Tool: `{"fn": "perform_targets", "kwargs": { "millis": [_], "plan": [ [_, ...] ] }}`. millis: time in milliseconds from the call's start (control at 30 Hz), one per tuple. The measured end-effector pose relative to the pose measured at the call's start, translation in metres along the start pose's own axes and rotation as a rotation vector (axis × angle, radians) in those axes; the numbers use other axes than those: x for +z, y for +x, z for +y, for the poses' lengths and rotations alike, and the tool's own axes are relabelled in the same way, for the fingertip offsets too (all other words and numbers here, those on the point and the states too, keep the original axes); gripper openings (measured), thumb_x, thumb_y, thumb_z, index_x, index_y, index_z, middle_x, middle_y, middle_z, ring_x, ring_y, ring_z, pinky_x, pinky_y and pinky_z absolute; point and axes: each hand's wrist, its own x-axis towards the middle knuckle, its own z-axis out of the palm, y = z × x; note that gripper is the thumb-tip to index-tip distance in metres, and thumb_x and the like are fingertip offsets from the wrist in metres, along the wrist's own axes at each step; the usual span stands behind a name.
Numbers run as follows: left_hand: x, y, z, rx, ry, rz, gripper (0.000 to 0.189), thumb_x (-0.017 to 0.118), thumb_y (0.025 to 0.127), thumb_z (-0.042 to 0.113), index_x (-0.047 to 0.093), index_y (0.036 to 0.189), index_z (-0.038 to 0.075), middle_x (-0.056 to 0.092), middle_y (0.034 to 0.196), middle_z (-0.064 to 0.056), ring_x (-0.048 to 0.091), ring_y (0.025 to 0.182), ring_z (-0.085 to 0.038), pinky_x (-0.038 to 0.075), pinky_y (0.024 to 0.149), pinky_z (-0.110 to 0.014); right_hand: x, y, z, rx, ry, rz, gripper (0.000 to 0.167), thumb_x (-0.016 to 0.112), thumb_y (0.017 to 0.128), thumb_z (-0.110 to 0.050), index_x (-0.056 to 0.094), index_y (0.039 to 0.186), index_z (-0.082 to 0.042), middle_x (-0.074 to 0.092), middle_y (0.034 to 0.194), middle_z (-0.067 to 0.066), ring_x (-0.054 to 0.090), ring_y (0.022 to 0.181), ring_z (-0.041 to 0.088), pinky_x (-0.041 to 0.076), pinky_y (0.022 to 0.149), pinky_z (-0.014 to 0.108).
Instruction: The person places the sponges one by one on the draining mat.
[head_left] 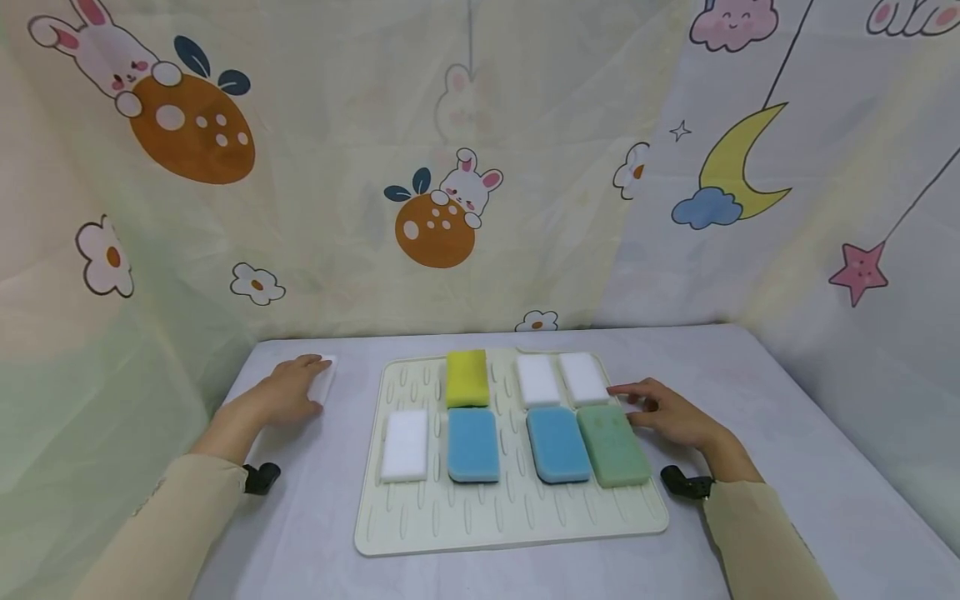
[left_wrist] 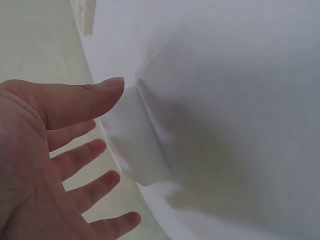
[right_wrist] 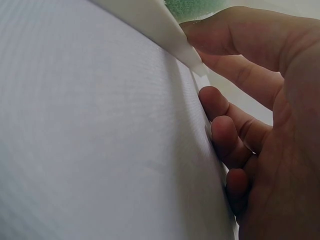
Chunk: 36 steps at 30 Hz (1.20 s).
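My left hand (head_left: 288, 387) is over a white sponge (head_left: 323, 382) on the table, left of the mat. In the left wrist view its fingers are spread, and the white sponge (left_wrist: 137, 142) lies just beyond the thumb. At the mat's right edge is my right hand (head_left: 671, 414), its index fingertip near a white sponge (head_left: 584, 379) and its thumb beside a green sponge (head_left: 615, 446). The right wrist view has the thumb at the rim of the mat (right_wrist: 175, 42), the other fingers loosely bent and holding nothing.
A cream ridged mat (head_left: 420, 521) covers the table's middle. On it also lie a yellow sponge (head_left: 467, 378), two more white sponges (head_left: 405, 445), and two blue sponges (head_left: 473, 445). Printed fabric (head_left: 337, 167) hangs around the table's back and sides.
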Motion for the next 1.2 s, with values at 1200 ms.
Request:
{"fn": "perform_targets", "kwargs": {
  "millis": [1200],
  "plan": [
    [-0.011,0.02,-0.017,0.022,-0.013,-0.094,0.1,0.088,0.077,0.029,0.037,0.156,-0.006,0.027,0.16,-0.038,0.028,0.145,-0.061,0.027,0.115,-0.075,0.0,0.0,-0.001,0.023,-0.007,-0.001,0.051,0.073,0.094,-0.015,0.064,0.143,-0.018,0.056,0.124,0.012,0.045,0.092,0.021,0.041,0.076,0.028]
  ]
}}
